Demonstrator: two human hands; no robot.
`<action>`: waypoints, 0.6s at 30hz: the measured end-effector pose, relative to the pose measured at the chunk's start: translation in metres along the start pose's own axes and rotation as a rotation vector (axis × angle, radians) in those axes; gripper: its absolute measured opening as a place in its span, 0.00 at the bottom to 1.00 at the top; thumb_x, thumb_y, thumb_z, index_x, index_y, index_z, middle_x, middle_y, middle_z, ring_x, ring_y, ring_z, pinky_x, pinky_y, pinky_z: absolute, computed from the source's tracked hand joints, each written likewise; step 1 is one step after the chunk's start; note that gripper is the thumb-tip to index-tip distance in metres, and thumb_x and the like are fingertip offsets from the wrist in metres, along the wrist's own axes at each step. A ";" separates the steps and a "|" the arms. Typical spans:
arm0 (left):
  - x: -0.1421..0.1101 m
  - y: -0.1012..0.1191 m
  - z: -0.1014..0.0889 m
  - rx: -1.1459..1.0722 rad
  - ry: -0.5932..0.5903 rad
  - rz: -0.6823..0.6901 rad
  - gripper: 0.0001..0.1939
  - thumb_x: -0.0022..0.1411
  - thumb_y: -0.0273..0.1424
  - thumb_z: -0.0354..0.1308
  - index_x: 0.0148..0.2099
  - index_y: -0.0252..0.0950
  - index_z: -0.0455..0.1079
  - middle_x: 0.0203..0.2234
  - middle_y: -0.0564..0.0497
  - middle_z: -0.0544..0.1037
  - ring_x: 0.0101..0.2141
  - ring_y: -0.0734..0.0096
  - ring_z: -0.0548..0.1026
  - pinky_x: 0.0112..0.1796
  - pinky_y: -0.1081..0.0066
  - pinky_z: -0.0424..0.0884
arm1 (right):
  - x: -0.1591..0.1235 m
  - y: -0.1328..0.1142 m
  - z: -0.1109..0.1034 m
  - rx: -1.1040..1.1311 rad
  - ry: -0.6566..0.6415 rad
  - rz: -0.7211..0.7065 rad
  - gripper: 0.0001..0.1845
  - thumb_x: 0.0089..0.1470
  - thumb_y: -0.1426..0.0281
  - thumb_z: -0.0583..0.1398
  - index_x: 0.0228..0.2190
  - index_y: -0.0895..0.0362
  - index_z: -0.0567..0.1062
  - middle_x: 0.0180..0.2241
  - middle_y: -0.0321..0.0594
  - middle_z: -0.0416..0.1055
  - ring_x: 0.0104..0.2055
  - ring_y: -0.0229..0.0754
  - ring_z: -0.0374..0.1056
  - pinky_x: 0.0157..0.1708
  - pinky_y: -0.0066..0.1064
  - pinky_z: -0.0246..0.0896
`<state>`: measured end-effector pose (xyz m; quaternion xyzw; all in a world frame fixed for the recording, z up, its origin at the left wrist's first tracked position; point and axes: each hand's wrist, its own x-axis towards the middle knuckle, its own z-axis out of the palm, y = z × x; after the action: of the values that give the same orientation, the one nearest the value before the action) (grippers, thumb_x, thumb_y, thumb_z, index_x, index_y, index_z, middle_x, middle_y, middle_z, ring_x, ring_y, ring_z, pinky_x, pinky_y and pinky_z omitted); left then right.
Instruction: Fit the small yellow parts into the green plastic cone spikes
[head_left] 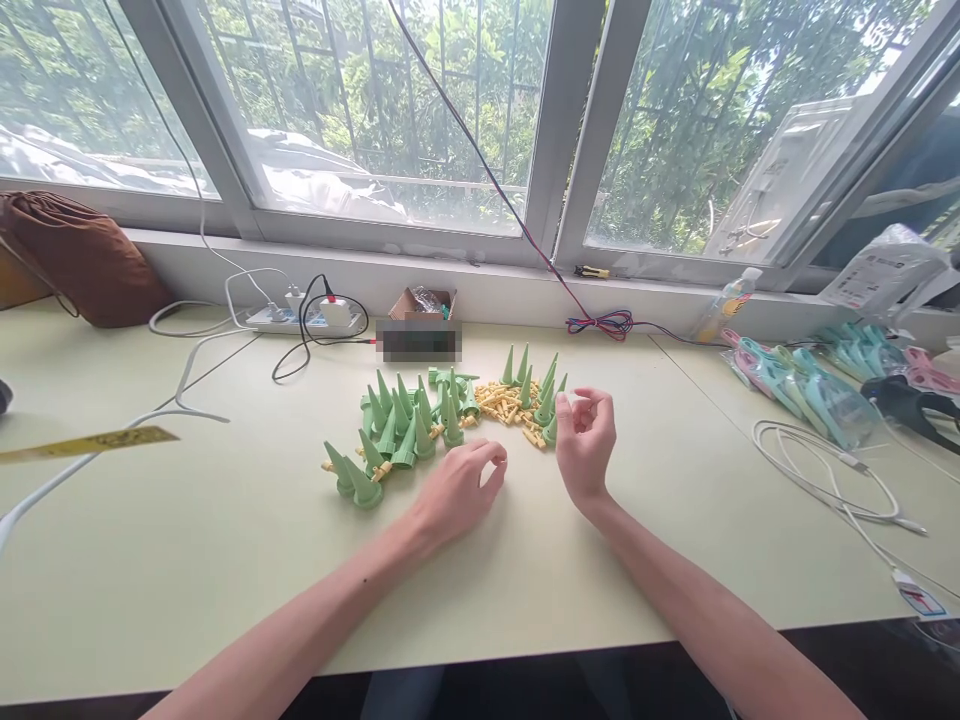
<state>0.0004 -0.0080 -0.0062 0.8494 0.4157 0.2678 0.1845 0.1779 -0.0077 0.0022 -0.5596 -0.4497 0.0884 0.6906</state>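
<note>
My left hand (463,484) rests low over the table, just in front of a group of green ribbed-cap cones (405,443). Its thumb and index fingertip come together in a ring; anything tiny between the tips is too small to make out. My right hand (586,440) is raised beside a smaller cluster of green cones (546,400), fingers half curled, with a gap to the thumb. No object shows in it. Between the two groups lies a heap of small tan peg-like pieces (504,402). Several tan pieces sit against cones on the left.
Behind the cones are a blurred dark box (418,341) and an opened small carton (424,303). A power strip (300,318) with cables stands back left. To the right lie a bottle (727,308), bagged pastel plastic items (810,390) and a coiled white cable (825,480).
</note>
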 end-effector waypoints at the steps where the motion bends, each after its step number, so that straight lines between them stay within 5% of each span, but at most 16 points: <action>1: 0.000 0.001 0.000 -0.005 -0.010 0.010 0.09 0.66 0.28 0.49 0.38 0.38 0.71 0.34 0.49 0.78 0.28 0.69 0.73 0.32 0.69 0.67 | 0.000 0.000 0.000 -0.009 -0.023 0.009 0.13 0.60 0.60 0.59 0.39 0.55 0.66 0.25 0.30 0.60 0.24 0.37 0.60 0.26 0.28 0.60; 18: 0.001 -0.010 0.000 0.153 0.057 -0.096 0.13 0.67 0.31 0.49 0.50 0.38 0.72 0.49 0.44 0.78 0.38 0.59 0.79 0.38 0.65 0.72 | 0.002 0.015 0.003 -0.101 -0.154 0.092 0.16 0.57 0.56 0.61 0.32 0.58 0.72 0.24 0.36 0.69 0.23 0.37 0.62 0.25 0.29 0.59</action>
<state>-0.0052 -0.0010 -0.0116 0.8321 0.4804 0.2500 0.1199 0.1823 0.0010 -0.0097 -0.6053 -0.4792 0.1399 0.6200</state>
